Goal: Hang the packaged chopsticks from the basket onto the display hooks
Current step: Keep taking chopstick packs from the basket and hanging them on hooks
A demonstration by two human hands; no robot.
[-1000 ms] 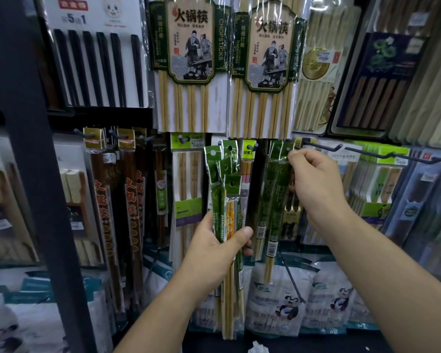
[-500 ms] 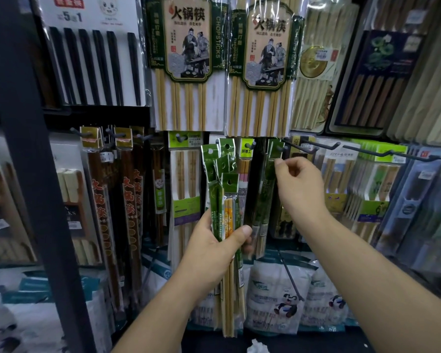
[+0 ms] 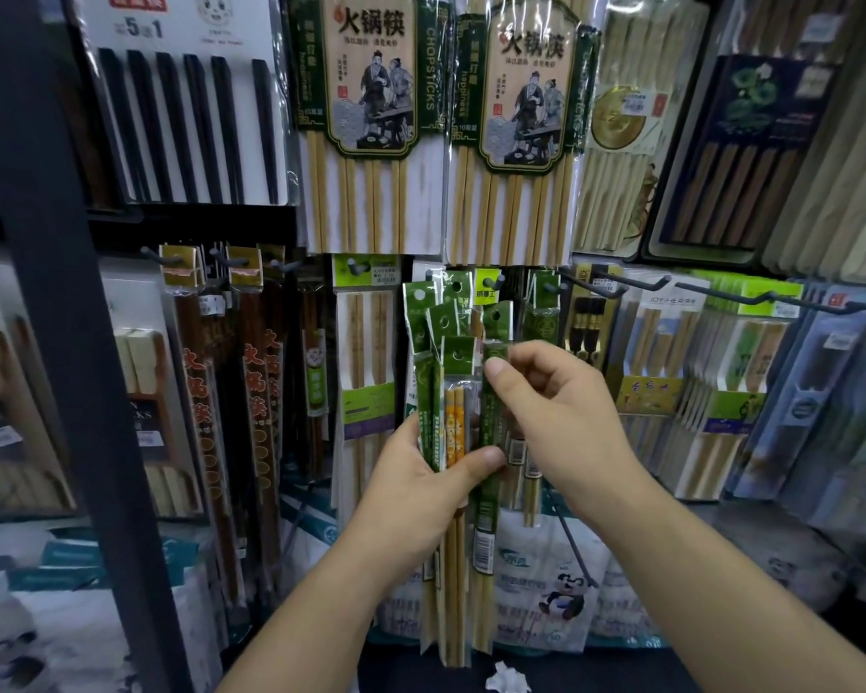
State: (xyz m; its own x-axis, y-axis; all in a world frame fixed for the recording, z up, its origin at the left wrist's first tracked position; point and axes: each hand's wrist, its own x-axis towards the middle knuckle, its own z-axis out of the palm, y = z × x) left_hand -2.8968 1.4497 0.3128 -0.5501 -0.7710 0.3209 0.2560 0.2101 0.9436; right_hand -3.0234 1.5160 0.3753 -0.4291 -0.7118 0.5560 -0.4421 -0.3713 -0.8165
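Bundle of chopstick packs [image 3: 453,422] is being gripped upright by the left hand [image 3: 416,492], fingers curled round it. One pack [image 3: 491,422] is being pinched at its top by the right hand [image 3: 556,407]. Pack is standing vertical; hook [image 3: 550,288] is sitting above, nearer the right hand.

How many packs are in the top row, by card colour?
white-card pack of black chopsticks: 1
green-label hotpot packs: 2
gold-medallion pack: 1
dark blue pack: 1
Total: 5. The pale packs at the far right edge are cut off and not counted.
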